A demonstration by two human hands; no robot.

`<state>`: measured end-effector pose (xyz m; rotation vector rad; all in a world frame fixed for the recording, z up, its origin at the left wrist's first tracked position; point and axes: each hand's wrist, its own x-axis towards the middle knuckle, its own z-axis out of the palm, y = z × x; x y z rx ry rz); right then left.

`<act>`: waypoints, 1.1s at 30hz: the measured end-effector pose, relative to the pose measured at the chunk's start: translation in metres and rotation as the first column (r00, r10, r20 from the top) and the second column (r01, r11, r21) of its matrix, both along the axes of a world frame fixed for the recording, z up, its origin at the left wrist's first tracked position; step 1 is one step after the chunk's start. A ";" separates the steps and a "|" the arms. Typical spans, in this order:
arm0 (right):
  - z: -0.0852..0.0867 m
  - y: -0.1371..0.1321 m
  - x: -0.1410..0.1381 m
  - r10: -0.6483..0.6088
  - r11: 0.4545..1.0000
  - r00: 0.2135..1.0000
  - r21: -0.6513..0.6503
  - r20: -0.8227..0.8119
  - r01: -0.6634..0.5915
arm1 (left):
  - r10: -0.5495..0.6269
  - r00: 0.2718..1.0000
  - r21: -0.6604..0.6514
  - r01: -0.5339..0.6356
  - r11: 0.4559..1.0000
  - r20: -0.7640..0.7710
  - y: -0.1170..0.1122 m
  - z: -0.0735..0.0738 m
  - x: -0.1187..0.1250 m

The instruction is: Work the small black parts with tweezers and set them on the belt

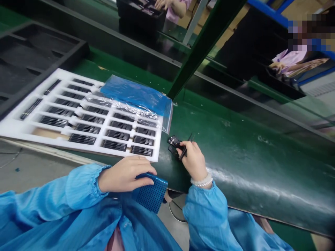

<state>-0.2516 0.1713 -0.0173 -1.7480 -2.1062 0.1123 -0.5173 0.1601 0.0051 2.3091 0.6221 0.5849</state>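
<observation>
My left hand (128, 174) is closed round the top edge of a blue panel dotted with small dark holes (151, 193), tilted at the bench's front edge. My right hand (193, 158), with a white beaded bracelet at the wrist, pinches a slim black tool that looks like tweezers (185, 150). Small black parts (172, 142) lie on the green bench right beside my right fingertips; their exact kind is too small to tell. Left of them sits a white foam tray (158, 148) whose slots hold rows of black slatted pieces (115, 144).
Clear plastic with a blue sheet (133, 94) covers the foam tray's back right corner. A large black tray (83, 50) stands at the left. A green post (193, 52) rises behind the bench (248, 146). Across it, other people's hands (163, 4) work near black bins (141, 17).
</observation>
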 end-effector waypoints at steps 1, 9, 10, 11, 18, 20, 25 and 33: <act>0.001 -0.001 0.002 0.002 1.000 1.000 0.002 0.002 -0.002 | 0.000 1.000 0.003 0.000 1.000 0.006 -0.001 0.000 0.000; 0.004 0.005 0.019 -0.223 0.974 0.911 -0.032 -0.346 0.226 | -0.001 0.999 0.000 0.001 1.000 0.041 0.000 -0.004 -0.001; 0.002 0.005 0.019 -0.243 0.969 0.906 -0.043 -0.348 0.244 | -0.001 0.999 -0.001 0.001 1.000 0.043 0.001 -0.004 -0.001; 0.001 0.006 0.018 -0.256 0.966 0.904 -0.052 -0.342 0.253 | 0.001 0.999 0.000 -0.001 1.000 0.045 0.001 -0.004 -0.001; 0.000 0.007 0.011 -0.184 0.976 0.965 -0.152 -0.189 0.157 | 0.006 0.999 0.005 -0.006 1.000 0.043 -0.001 -0.005 -0.001; 0.000 0.006 0.012 -0.175 0.977 0.969 -0.149 -0.172 0.150 | 0.004 0.999 0.015 -0.005 1.000 0.040 -0.001 -0.006 -0.001; 0.000 -0.010 0.014 -0.229 0.973 0.936 -0.091 -0.267 0.212 | 0.011 0.999 0.020 -0.012 1.000 0.043 -0.004 -0.006 0.000; -0.020 -0.061 -0.018 -0.199 0.971 0.938 0.068 -0.283 0.227 | 0.001 0.999 0.063 -0.004 0.998 0.038 -0.009 -0.010 0.011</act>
